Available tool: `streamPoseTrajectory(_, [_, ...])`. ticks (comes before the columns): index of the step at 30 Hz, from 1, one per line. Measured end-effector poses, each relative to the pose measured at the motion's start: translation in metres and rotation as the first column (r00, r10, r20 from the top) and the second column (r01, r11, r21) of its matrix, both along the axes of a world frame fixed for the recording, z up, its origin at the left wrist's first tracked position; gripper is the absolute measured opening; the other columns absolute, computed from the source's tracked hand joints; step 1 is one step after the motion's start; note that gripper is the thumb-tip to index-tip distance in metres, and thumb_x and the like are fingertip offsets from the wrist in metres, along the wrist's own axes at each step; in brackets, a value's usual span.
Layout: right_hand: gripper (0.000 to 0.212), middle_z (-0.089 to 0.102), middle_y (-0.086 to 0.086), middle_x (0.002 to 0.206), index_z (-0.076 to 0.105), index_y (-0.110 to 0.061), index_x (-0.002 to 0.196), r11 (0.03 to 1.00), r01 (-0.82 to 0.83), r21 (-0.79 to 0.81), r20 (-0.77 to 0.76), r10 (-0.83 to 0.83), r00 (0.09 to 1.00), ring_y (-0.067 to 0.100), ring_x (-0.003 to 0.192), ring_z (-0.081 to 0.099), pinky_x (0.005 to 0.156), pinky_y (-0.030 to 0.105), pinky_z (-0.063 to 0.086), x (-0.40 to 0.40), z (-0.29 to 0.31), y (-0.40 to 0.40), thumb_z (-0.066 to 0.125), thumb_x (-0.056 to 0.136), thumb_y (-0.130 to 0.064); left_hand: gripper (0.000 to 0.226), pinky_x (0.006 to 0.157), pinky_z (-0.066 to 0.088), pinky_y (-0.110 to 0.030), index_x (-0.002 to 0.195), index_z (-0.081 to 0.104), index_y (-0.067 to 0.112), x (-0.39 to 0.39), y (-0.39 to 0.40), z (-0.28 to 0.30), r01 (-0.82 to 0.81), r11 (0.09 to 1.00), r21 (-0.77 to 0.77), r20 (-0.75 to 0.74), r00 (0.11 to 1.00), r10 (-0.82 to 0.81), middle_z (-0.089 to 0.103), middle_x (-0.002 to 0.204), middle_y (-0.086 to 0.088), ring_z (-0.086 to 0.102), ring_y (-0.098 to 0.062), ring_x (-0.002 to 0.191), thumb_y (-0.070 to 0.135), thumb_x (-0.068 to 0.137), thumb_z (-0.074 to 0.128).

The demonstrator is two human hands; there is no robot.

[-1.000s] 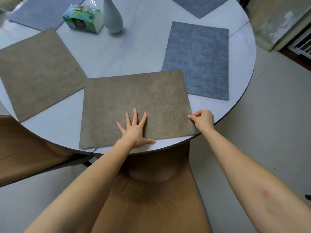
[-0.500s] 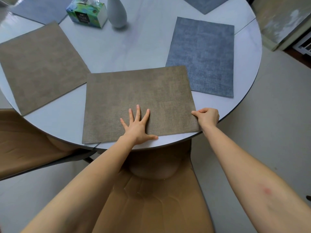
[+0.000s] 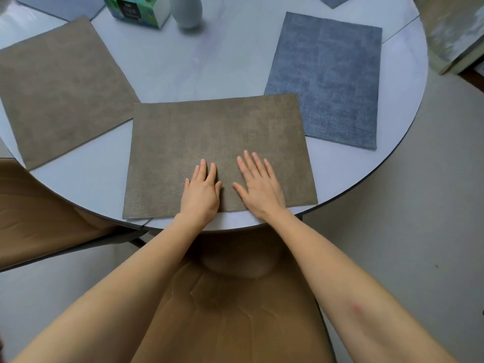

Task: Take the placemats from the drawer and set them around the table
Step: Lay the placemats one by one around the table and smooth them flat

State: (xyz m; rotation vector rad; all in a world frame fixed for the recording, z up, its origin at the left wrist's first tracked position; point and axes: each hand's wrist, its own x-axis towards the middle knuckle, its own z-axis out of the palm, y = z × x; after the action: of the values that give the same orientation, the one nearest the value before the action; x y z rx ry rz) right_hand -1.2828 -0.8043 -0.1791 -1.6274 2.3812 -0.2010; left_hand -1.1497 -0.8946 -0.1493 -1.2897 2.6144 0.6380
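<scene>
The brown placemat (image 3: 217, 153) lies flat at the desk's (image 3: 183, 69) near edge, above the chair (image 3: 235, 323). The left hand (image 3: 200, 195) and right hand (image 3: 259, 191) press on it, palms down, fingers extended, gripping nothing, probably to smooth and square it. Another brown mat (image 3: 62, 87) sits toward the left edge, a blue mat (image 3: 327, 79) toward the right.

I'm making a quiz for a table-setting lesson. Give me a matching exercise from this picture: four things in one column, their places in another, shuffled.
Things:
1. brown placemat
2. blue placemat
3. tissue box
4. brown chair

Places:
A. far side of the table, beside the vase
B. under both hands
C. below the table's near edge
D. right of the near placemat

Pairs: 1-B, 2-D, 3-A, 4-C
</scene>
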Motion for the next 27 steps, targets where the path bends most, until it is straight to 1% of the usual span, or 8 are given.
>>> streamPoseTrajectory(4, [0.064,-0.003,0.001,0.161,0.001,-0.023,0.153,0.993,0.117,0.033,-0.102,-0.113,0.988,0.019,0.148,-0.004,0.121,0.039,0.000,-0.042,-0.006,0.040,0.015,0.098,-0.053,0.055,0.109,0.032,-0.043,0.151,0.021,0.014,-0.001,0.004,-0.002,0.046,0.971,-0.234,0.070,0.997,-0.031,0.017,0.160,-0.012,0.020,-0.025,0.147,0.039,0.103,0.027])
streamPoseTrajectory(7, [0.063,-0.009,0.003,0.160,-0.005,-0.022,0.152,0.948,0.301,0.100,-0.105,-0.291,0.951,0.018,0.148,-0.008,0.121,0.038,-0.003,-0.070,-0.002,0.073,0.013,0.099,-0.051,0.056,0.104,0.035,-0.042,0.150,0.023,0.015,0.002,0.001,0.001,0.113,0.959,-0.261,0.133,0.988,-0.080,0.019,0.159,-0.010,0.026,-0.025,0.144,0.043,0.102,0.029])
streamPoseTrajectory(9, [0.064,-0.010,0.008,0.160,-0.005,-0.017,0.153,0.911,0.393,0.124,-0.159,-0.373,0.914,0.020,0.148,-0.011,0.121,0.040,-0.004,-0.067,0.006,0.076,0.013,0.100,-0.049,0.052,0.098,0.040,-0.042,0.145,0.034,0.014,0.003,-0.007,0.006,0.137,0.959,-0.249,0.125,0.986,-0.109,0.030,0.154,-0.010,0.038,-0.028,0.136,0.043,0.101,0.034])
streamPoseTrajectory(12, [0.068,-0.011,0.012,0.159,-0.003,-0.007,0.152,0.903,0.427,0.052,-0.146,-0.416,0.897,0.022,0.148,-0.012,0.121,0.038,-0.007,-0.041,0.022,0.039,0.019,0.100,-0.046,0.038,0.087,0.048,-0.040,0.121,0.059,0.013,0.002,-0.032,0.015,0.114,0.978,-0.177,-0.051,0.991,-0.125,0.057,0.129,-0.008,0.056,-0.029,0.112,0.038,0.098,0.043])
streamPoseTrajectory(15, [0.066,-0.007,0.011,0.160,0.001,-0.005,0.151,0.958,0.287,-0.012,0.006,-0.287,0.958,0.021,0.148,-0.008,0.119,0.032,-0.008,-0.007,0.026,-0.032,0.026,0.101,-0.040,0.034,0.092,0.047,-0.036,0.121,0.062,0.013,0.012,-0.071,0.017,0.017,0.999,-0.034,-0.263,0.964,-0.025,0.065,0.120,-0.008,0.059,-0.028,0.111,0.032,0.098,0.047])
streamPoseTrajectory(18, [0.064,-0.002,0.012,0.160,0.005,-0.004,0.151,0.968,0.251,-0.004,0.138,-0.248,0.959,0.020,0.149,-0.004,0.119,0.031,-0.006,0.022,0.018,-0.107,0.029,0.101,-0.036,0.041,0.111,0.031,-0.034,0.135,0.051,0.006,0.030,-0.110,0.008,-0.059,0.998,-0.032,-0.287,0.957,0.047,0.051,0.140,-0.014,0.043,-0.029,0.133,0.024,0.098,0.048])
streamPoseTrajectory(22, [0.062,0.000,0.010,0.161,0.006,-0.006,0.152,0.979,0.205,-0.011,0.042,-0.204,0.978,0.018,0.149,-0.001,0.119,0.033,-0.006,0.053,0.001,-0.159,0.027,0.101,-0.036,0.052,0.121,0.008,-0.033,0.149,0.030,0.006,0.053,-0.155,-0.012,-0.141,0.988,-0.055,-0.271,0.955,0.121,0.020,0.159,-0.012,0.009,-0.028,0.149,0.023,0.101,0.042])
streamPoseTrajectory(27, [0.062,0.006,0.008,0.161,0.010,-0.008,0.152,0.969,0.238,-0.058,-0.078,-0.242,0.967,0.017,0.149,0.005,0.121,0.035,0.000,0.059,-0.013,-0.159,0.026,0.100,-0.036,0.052,0.120,0.001,-0.034,0.152,0.019,0.013,0.035,-0.187,-0.024,0.217,0.957,-0.195,-0.160,0.955,-0.249,0.010,0.161,-0.009,0.004,-0.026,0.149,0.028,0.104,0.031])
